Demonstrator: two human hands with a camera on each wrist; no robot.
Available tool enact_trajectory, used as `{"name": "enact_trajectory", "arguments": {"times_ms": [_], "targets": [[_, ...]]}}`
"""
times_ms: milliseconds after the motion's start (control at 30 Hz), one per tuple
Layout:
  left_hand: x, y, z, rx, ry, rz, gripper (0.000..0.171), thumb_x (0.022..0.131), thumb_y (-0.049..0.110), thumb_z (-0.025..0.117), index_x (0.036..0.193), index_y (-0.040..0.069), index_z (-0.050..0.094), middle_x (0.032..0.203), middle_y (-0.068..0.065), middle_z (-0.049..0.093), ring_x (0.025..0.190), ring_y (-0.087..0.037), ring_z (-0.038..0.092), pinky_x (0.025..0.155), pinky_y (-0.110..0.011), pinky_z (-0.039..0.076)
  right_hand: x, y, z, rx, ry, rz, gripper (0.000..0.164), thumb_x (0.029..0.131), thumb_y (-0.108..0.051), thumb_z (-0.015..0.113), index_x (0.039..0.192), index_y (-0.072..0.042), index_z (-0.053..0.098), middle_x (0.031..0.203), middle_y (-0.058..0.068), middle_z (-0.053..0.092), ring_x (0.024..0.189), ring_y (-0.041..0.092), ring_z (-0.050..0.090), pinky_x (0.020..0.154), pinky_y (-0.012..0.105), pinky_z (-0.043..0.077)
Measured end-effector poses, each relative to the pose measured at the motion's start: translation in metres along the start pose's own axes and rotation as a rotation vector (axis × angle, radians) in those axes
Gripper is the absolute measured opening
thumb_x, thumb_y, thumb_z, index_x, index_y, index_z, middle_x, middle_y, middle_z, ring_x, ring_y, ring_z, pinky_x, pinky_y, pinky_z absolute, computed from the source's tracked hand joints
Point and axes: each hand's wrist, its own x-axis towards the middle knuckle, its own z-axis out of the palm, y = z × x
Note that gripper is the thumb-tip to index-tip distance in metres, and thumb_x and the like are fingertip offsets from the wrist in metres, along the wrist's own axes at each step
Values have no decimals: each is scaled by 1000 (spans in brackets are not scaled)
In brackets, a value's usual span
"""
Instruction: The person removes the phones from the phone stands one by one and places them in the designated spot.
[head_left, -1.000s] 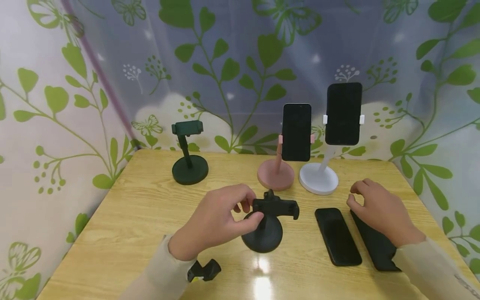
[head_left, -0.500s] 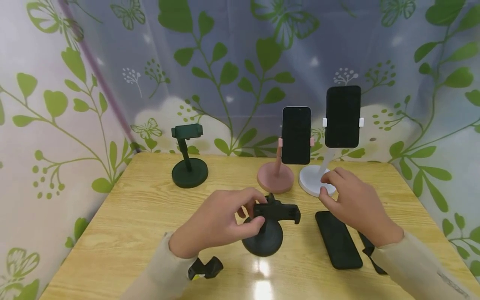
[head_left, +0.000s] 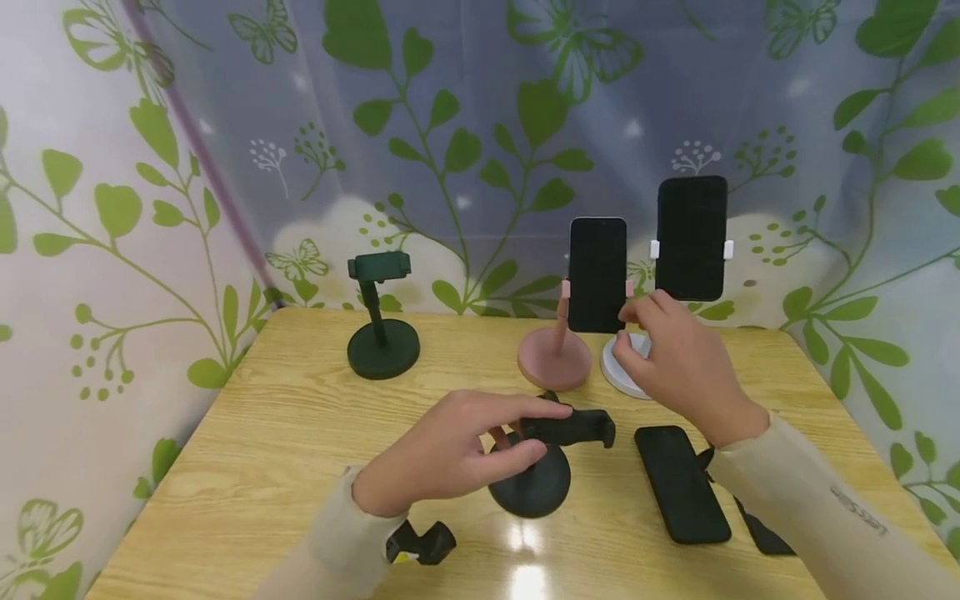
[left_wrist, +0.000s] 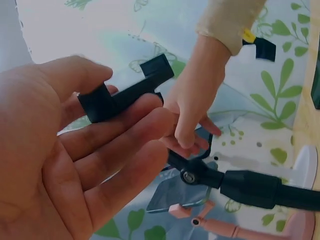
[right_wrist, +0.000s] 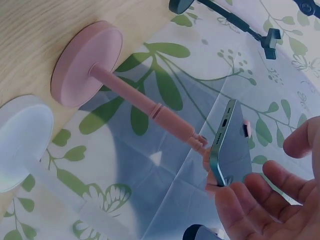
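1 black base (head_left: pixel 532 495) shows only in head view.

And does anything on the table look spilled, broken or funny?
Nothing looks spilled or broken. A little odd: a black smartphone lies slanted on the wooden table, while the black phone stand near it holds no phone.

- A black stand (head_left: pixel 534 496) with a round base is standing upright in front of the pink stand (head_left: pixel 552 364), its clamp (head_left: pixel 577 428) stretching sideways; the left hand (head_left: pixel 450 450) is pinching one end of that clamp.
- A dark-screened phone (head_left: pixel 597 271) is sitting upright, gripped by the pink stand; the right hand (head_left: pixel 678 362) is hovering beside its lower corner, contact unclear.
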Motion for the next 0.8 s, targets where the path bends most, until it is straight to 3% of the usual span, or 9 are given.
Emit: {"name": "enact_trajectory", "arguments": {"times_ms": [233, 433, 800], "targets": [[0, -2, 1, -148, 91, -62, 32, 102, 14, 67, 134, 12, 65, 99, 6, 73, 86, -4, 67, 83, -27, 59, -7, 1, 0, 18, 11, -6, 14, 93, -15, 63, 102, -5, 67, 95, 8, 62, 72, 21, 55, 56, 37, 48], [2, -10, -5, -225, 208, -136, 28, 102, 7, 65, 130, 6, 64, 102, -3, 75, 91, -14, 72, 81, -32, 59, -15, 9, -3, 16, 27, -19, 11, 91, -12, 63, 101, -7, 63, 95, 8, 61, 77, 22, 59, 56, 38, 48], [16, -47, -26, -350, 377, -211, 30, 110, 8, 49, 138, -2, 53, 114, -21, 63, 108, -43, 65, 95, -33, 56, -41, 23, -12, -3, -57, 64, 11, 91, -12, 65, 101, -8, 67, 96, 6, 61, 79, 20, 57, 57, 35, 47]]}}
